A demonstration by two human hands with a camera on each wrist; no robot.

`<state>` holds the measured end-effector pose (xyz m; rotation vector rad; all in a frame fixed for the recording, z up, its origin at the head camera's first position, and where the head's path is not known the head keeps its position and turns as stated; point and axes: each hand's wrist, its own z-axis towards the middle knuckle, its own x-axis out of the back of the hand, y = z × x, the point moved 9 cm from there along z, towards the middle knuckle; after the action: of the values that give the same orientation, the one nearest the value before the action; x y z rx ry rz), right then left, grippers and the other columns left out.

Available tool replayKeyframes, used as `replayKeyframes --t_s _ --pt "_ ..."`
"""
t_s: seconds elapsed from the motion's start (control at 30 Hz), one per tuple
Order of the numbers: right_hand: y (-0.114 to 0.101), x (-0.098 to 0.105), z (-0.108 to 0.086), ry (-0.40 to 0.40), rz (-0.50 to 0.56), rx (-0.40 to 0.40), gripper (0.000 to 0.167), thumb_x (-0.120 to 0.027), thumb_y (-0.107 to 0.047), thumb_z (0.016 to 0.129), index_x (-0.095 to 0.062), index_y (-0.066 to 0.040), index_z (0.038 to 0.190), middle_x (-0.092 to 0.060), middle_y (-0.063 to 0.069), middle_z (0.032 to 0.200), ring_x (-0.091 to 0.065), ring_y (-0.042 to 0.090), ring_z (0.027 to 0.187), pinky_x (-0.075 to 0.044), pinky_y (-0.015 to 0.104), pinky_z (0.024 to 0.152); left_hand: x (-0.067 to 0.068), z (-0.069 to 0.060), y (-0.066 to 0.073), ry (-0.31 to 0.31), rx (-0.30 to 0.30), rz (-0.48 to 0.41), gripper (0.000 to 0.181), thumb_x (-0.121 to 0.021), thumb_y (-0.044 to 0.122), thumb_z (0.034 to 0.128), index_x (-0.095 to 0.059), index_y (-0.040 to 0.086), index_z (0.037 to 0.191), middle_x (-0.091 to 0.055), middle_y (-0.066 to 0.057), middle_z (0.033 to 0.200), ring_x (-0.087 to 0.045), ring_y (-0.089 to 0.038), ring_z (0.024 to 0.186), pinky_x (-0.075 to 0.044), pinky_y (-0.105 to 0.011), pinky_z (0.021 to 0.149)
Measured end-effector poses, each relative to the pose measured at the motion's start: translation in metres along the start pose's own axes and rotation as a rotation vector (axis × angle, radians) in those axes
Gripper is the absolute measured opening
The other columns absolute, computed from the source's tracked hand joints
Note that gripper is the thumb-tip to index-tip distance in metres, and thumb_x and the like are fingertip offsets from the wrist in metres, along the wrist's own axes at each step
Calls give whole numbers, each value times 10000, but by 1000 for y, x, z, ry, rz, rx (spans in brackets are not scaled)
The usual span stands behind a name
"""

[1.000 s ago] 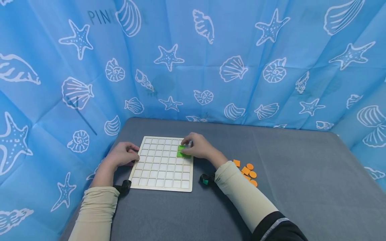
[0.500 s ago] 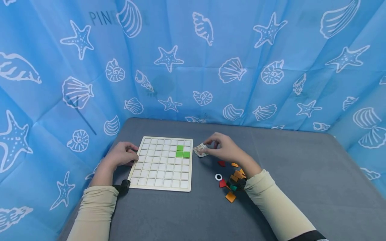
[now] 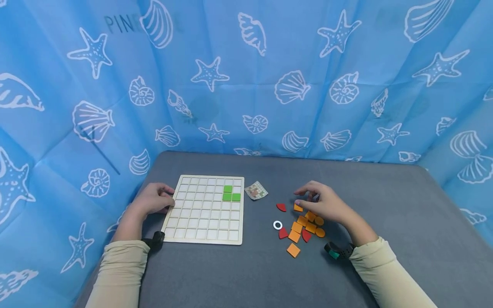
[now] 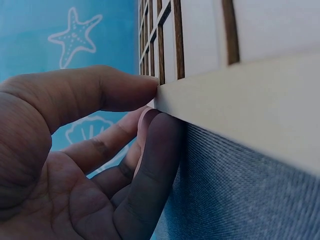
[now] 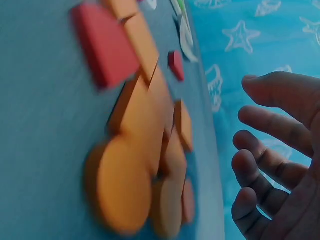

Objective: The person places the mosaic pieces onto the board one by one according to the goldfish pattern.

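Note:
A pale wooden grid board (image 3: 204,218) lies on the table, with several green square tiles (image 3: 227,196) in its upper right cells. My left hand (image 3: 152,198) pinches the board's left edge; in the left wrist view the thumb (image 4: 125,92) lies on the rim and the fingertips are below it. Over the far side of a cluster of orange pieces (image 3: 302,221), squares and discs, hovers my right hand (image 3: 325,203), fingers loosely bent and nothing in them. In the right wrist view the orange disc (image 5: 125,187) and a red piece (image 5: 107,47) lie apart from the fingers.
A small creased paper card (image 3: 256,191) with a coloured grid pattern lies just right of the board. Near the orange cluster are red quarter-round pieces (image 3: 281,207) and a white ring with a dark centre (image 3: 277,225). A blue shell-print curtain (image 3: 246,85) hangs behind the grey table (image 3: 215,273).
My right hand has left the green tiles on the board, touched the paper card, then moved right over the orange pieces. The card now lies uncovered. My left hand stays at the board's edge.

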<state>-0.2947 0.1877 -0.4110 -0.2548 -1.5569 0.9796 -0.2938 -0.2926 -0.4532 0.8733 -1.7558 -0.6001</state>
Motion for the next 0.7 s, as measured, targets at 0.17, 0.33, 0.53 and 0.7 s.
replayKeyframes --t_s 0.17,0.33,0.53,0.7 --pt "10 8 -14 4 13 0 268 -768 -156 972 -760 -30 1208 -692 151 1164 -600 155 852 -535 247 618 -1 -3 -1 9 3 7 541 -693 75 915 -558 -92 1412 -693 -205 1055 -707 -251 880 -678 -426 795" --pt "14 11 -26 1 0 25 259 -775 -134 964 -761 -33 1202 -694 142 1142 -585 122 835 -535 246 643 -1 -2 -3 20 7 15 535 -689 83 916 -563 -83 1408 -692 -204 1064 -704 -254 888 -680 -427 802" --pt "19 11 -37 -4 -18 25 255 -784 -142 961 -763 -59 1201 -693 104 1125 -568 89 834 -528 235 649 0 0 -3 30 5 26 538 -697 90 909 -568 -82 1402 -692 -207 1070 -704 -253 881 -681 -426 792" --pt "22 9 -43 -1 -22 22 276 -800 -139 945 -763 -69 1210 -692 89 1127 -566 92 838 -524 230 662 1 1 -3 34 13 32 535 -709 101 906 -576 -78 1392 -689 -205 1077 -703 -250 887 -680 -420 785"
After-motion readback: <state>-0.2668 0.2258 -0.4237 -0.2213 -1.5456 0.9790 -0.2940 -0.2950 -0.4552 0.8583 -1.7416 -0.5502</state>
